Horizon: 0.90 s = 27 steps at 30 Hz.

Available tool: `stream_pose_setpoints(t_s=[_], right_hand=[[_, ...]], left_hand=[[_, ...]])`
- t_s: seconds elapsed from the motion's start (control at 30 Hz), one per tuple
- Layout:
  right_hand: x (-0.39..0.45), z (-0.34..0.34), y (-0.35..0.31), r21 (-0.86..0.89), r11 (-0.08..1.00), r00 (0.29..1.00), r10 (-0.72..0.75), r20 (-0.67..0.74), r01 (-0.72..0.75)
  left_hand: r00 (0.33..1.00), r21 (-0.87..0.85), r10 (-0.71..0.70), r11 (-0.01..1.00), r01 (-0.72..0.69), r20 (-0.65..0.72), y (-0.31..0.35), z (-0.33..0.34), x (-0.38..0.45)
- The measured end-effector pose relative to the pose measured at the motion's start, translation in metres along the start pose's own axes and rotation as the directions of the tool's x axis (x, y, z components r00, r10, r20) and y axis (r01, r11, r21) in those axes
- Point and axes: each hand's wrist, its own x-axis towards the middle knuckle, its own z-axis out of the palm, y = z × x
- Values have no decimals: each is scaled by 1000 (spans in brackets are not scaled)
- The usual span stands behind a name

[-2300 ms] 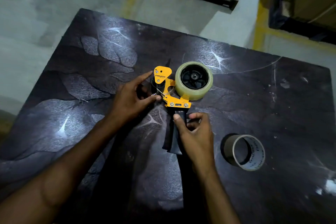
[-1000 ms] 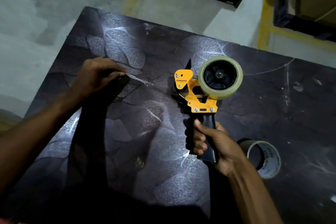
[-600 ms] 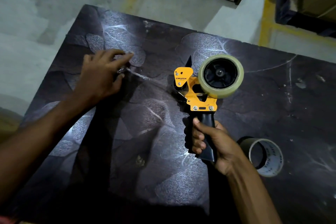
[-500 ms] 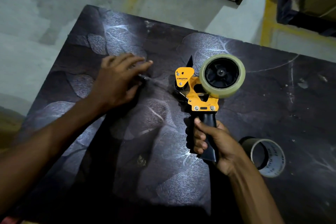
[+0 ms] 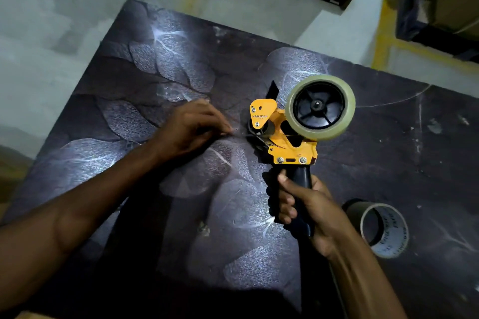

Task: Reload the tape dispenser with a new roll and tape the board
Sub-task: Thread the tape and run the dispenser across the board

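the board lies bare at its near middle and far left corner. the tape dispenser stands mid-board, the left hand just beside its nose. the empty core blocks the near right.

Single head-worn wide view, steeply down and forward, close over the dark board.
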Motion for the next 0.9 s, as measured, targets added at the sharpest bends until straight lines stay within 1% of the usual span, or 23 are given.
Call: stream_pose_setpoints(t_s=[0.1, 0.17, 0.2, 0.27, 0.33, 0.4, 0.47, 0.53, 0.6, 0.67, 0.73, 0.77, 0.8, 0.9], right_hand=[[-2, -8, 9, -110, 992, 998, -58, 19, 60], [-9, -11, 16, -229, 966, 992, -127, -4, 123], [-13, -10, 18, -292, 945, 986, -164, -28, 148], [-19, -7, 24, -366, 913, 975, -214, -56, 180], [-24, -1, 25, -421, 884, 971, -237, -22, 206], [-27, 1, 26, -501, 840, 972, -236, 11, 209], [-32, -5, 30, -571, 795, 971, -239, 14, 203], [-46, -18, 36, -666, 721, 969, -246, 18, 195], [-66, -32, 42, -745, 636, 971, -231, 62, 199], [-84, -40, 47, -759, 621, 975, -208, 80, 195], [-89, -40, 51, -764, 622, 979, -197, 59, 171], [-89, -40, 53, -764, 625, 981, -188, 53, 162], [-89, -37, 52, -763, 630, 983, -176, 44, 147], [-92, -34, 49, -710, 692, 990, -129, 52, 128]], left_hand=[[994, 69, 73, 994, -79, 83, -12, -2, -7], [987, 139, 106, 983, -123, 122, -15, -5, -11], [982, 206, 130, 966, -157, 140, -15, -8, -14], [965, 372, 162, 899, -229, 204, -10, -15, -23], [958, 479, 122, 845, -237, 259, 2, -17, -35], [957, 507, 51, 840, -196, 285, 10, -16, -42], [948, 538, -8, 825, -173, 318, 17, -15, -44], [942, 556, -61, 819, -141, 329, 24, -18, -43], [938, 574, -102, 810, -115, 332, 33, -21, -40], [931, 596, -100, 791, -140, 351, 39, -19, -37], [923, 616, -85, 767, -180, 376, 46, -16, -36], [914, 623, -104, 761, -181, 392, 52, -14, -37], [905, 622, -129, 765, -170, 405, 58, -12, -38], [880, 578, -174, 805, -131, 442, 70, -5, -38]])
